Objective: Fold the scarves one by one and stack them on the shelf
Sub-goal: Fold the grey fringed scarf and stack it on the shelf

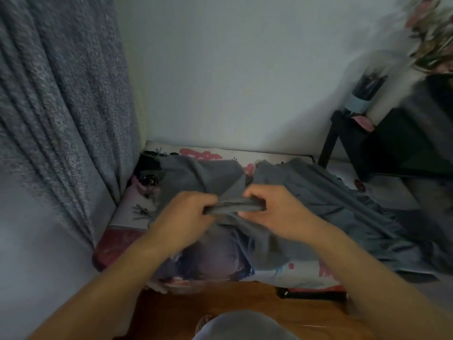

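A large grey scarf (331,207) lies spread and rumpled across a bed with a red, white and blue printed cover (306,273). My left hand (188,214) and my right hand (274,209) sit close together over the middle of the bed. Both grip the same bunched edge of the grey scarf (235,206), which stretches between them. A dark fringed scarf (149,173) lies at the bed's far left corner, partly under the grey one. The picture is blurred.
A grey-blue curtain (61,106) hangs at the left. A pale wall (232,69) runs behind the bed. A black shelf unit (382,143) with items on top stands at the right. Wooden floor (220,305) shows below the bed edge.
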Demonstrator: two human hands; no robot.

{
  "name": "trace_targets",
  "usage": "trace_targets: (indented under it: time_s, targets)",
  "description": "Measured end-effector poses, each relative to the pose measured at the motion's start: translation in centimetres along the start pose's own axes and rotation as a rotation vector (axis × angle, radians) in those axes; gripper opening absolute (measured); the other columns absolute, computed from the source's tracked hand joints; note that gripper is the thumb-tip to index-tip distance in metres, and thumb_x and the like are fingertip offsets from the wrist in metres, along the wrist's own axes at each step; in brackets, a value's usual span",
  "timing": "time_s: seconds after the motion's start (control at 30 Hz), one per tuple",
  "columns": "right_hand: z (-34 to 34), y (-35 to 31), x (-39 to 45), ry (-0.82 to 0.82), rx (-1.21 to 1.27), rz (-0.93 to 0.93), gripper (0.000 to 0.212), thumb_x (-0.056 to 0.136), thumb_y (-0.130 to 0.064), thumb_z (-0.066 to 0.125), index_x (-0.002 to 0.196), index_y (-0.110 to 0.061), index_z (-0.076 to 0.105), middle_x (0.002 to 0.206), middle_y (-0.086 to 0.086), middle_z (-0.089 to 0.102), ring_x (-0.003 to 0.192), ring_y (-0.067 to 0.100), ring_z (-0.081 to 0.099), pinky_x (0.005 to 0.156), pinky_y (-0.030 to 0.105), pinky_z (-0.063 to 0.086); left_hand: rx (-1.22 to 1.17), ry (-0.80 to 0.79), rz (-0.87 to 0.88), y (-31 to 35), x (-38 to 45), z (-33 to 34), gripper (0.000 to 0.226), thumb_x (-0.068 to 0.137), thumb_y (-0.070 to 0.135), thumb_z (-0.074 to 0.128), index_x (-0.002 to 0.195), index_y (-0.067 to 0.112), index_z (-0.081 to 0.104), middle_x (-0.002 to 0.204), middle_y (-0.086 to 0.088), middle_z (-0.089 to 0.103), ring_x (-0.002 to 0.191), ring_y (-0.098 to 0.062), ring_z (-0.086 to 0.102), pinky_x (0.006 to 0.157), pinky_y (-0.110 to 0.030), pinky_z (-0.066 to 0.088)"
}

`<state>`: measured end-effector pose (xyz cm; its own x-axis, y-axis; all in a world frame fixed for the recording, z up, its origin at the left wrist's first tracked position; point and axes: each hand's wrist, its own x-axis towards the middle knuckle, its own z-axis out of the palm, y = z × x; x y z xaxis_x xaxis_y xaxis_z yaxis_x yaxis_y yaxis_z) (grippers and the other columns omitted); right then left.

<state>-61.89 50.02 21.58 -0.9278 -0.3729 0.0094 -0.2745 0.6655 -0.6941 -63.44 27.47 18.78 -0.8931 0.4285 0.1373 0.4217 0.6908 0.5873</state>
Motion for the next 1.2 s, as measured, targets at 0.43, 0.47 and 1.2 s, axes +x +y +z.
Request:
trace_targets:
  time_s: [0.43, 0.47, 1.2]
  targets:
    - [-2.9, 7.2, -6.4, 0.328, -0.071, 0.296, 0.034, 0.095, 0.007, 0.044, 0.091, -0.023, 0.060, 0.080, -0.005, 0.060, 0.070, 0.009, 0.061, 0.058, 0.023, 0.048, 0.299, -0.119, -0.346, -2.9, 0.8, -1.4, 0.062, 0.078, 0.044, 0.081, 0.131, 0.031, 0.051, 0.143, 0.000, 0.043, 0.120, -0.025, 0.057, 0.096, -0.042, 0.050]
    - [-2.2, 5.3, -6.2, 0.161, -0.107, 0.229, 0.029, 0.097, 0.003, 0.045, 0.092, -0.021, 0.060, 0.079, -0.005, 0.060, 0.071, 0.007, 0.061, 0.058, 0.024, 0.049, 0.185, -0.148, -0.252, -0.4, 0.6, 0.1, 0.081, 0.077, 0.047, 0.082, 0.145, 0.038, 0.039, 0.152, 0.010, 0.036, 0.127, -0.015, 0.051, 0.104, -0.036, 0.047]
    - [-12.8, 9.6, -4.4, -0.775, -0.292, 0.732, 0.035, 0.090, -0.033, 0.072, 0.122, -0.022, 0.061, 0.110, -0.014, 0.061, 0.097, 0.002, 0.058, 0.066, 0.008, 0.042, 0.483, 0.011, -0.536, -9.4, 7.8, -7.4, 0.033, 0.106, 0.029, 0.049, 0.101, 0.008, 0.074, 0.091, -0.013, 0.068, 0.079, -0.028, 0.063, 0.069, -0.034, 0.050]
